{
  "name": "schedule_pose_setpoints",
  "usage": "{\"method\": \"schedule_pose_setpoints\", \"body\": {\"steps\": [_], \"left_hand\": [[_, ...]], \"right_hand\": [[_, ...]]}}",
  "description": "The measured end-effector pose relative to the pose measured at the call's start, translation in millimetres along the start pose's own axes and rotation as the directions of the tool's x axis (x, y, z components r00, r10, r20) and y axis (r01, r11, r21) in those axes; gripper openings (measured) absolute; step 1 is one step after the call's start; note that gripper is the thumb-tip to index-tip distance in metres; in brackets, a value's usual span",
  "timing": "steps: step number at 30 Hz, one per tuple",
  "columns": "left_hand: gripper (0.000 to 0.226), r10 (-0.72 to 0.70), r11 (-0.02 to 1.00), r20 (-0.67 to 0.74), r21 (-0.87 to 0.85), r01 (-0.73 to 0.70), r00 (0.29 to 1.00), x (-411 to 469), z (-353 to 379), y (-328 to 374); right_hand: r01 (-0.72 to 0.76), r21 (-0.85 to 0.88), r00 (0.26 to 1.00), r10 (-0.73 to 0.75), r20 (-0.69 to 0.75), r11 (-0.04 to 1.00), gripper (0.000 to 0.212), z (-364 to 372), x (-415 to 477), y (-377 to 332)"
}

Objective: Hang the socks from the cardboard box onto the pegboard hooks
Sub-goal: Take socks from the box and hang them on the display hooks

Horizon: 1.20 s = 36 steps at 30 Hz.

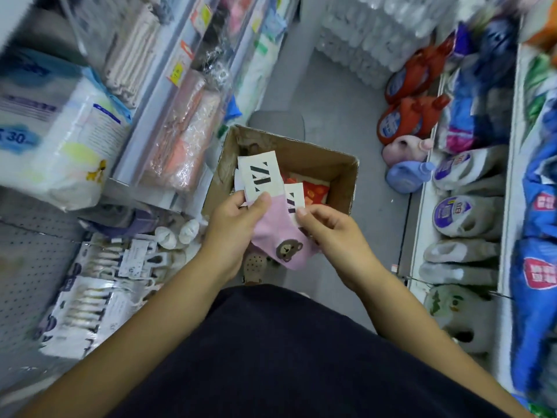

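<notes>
Above the open cardboard box [340,179] I hold pink socks [278,233] with a brown bear face and white paper labels. My left hand [238,218] pinches the larger label at its lower edge. My right hand [328,227] grips the smaller label and the sock's side. Red and orange packets lie in the box's bottom. The grey pegboard [27,267] is at the lower left, with packaged socks [99,285] hanging on its hooks.
Shelves on the left hold tissue packs [57,128] and wrapped cloths. On the right stand detergent bottles [404,119] on the floor and grey jugs [464,215] on a shelf. Bottled water packs [376,31] fill the aisle's far end. Grey floor lies beyond the box.
</notes>
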<state>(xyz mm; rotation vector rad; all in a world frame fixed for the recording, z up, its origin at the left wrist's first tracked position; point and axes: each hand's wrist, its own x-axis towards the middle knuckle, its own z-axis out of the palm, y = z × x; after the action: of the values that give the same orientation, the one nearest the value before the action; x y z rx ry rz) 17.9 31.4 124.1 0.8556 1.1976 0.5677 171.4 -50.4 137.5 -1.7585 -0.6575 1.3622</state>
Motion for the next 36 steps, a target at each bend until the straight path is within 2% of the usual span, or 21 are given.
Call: {"method": "schedule_pose_setpoints", "body": {"steps": [5, 10, 13, 17, 26, 31, 36], "left_hand": [[0.018, 0.026, 0.992, -0.148, -0.12, -0.044, 0.989, -51.1, 15.2, -9.1], [0.021, 0.135, 0.984, -0.248, -0.077, -0.159, 0.959, -103.0, 20.4, -24.4], [0.018, 0.25, 0.968, -0.347, 0.061, -0.244, 0.904, -140.2, 10.2, -33.5], [0.021, 0.317, 0.948, -0.508, 0.13, -0.292, 0.801, -192.1, -17.5, -44.7], [0.024, 0.29, 0.931, -0.762, 0.084, -0.355, 0.579, -302.7, -80.8, -64.4], [0.025, 0.333, 0.9, -0.83, 0.137, -0.415, 0.448, -364.4, -131.6, -64.7], [0.024, 0.402, 0.867, -0.846, 0.227, -0.444, 0.351, -429.1, -196.2, -49.8]], "right_hand": [[0.092, -0.021, 0.996, -0.092, -0.006, 0.996, 0.021, -33.2, -29.7, 4.2], [0.258, -0.09, 0.966, -0.257, 0.022, 0.962, 0.019, -56.7, -61.7, 11.0], [0.311, -0.141, 0.95, -0.303, 0.073, 0.94, 0.02, -51.7, -77.2, 11.7], [0.366, -0.181, 0.923, -0.33, 0.198, 0.913, 0.023, -24.3, -94.2, -0.1], [0.478, -0.017, 0.71, -0.375, 0.597, 0.878, 0.02, 95.3, -160.9, -29.6], [0.53, 0.052, 0.58, -0.407, 0.706, 0.846, 0.016, 176.7, -209.6, -39.6], [0.542, 0.117, 0.501, -0.432, 0.75, 0.832, 0.017, 257.7, -265.3, -54.7]]}}
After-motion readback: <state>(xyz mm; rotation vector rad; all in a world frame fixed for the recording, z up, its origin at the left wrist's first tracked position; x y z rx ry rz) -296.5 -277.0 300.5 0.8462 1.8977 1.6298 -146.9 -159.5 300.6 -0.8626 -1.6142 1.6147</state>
